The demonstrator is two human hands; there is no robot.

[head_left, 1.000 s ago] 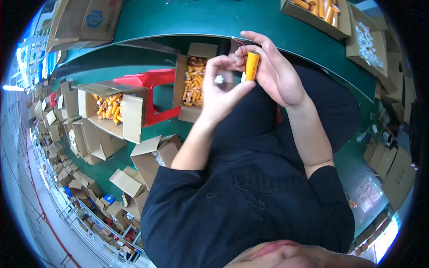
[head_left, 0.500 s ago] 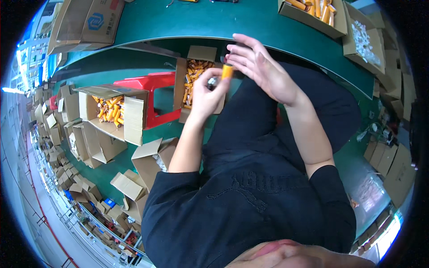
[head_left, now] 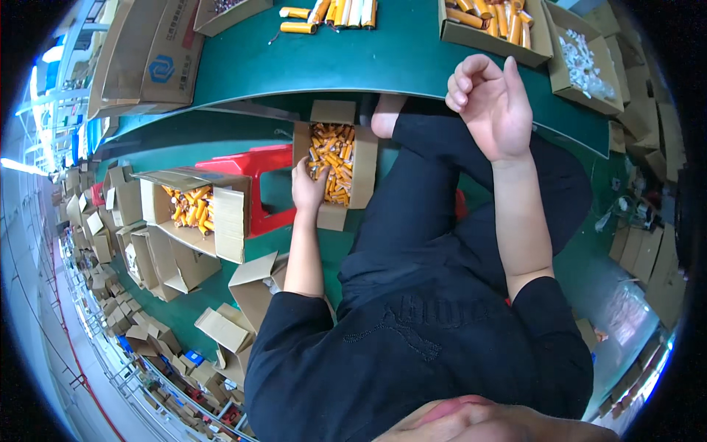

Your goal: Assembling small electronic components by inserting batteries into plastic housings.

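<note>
My left hand [head_left: 308, 184] is at the left side of a cardboard box [head_left: 363, 173] on a lower level beside my leg. Its thumb and fingers are apart, reaching over the orange cylindrical battery cells [head_left: 335, 158] that fill the box. No cell shows clearly between them. Raised over the bench's front edge, my right hand [head_left: 492, 109] has loosely curled fingers, with the thumb apart and nothing visible in it. On the green bench [head_left: 398, 62] lies a short row of orange and white cells [head_left: 346, 13], with two loose ones at its left.
A box of larger orange cells [head_left: 501, 26] and a box of small white parts [head_left: 585, 66] stand at the bench's right. A tall carton [head_left: 147, 59] is at its left. Below, a red stool [head_left: 258, 166] stands beside another open box of orange cells [head_left: 193, 208].
My left hand, which held an orange cell before my right hand, has moved down and left to the box. My right hand has moved right, away from it. The view has shifted slightly.
</note>
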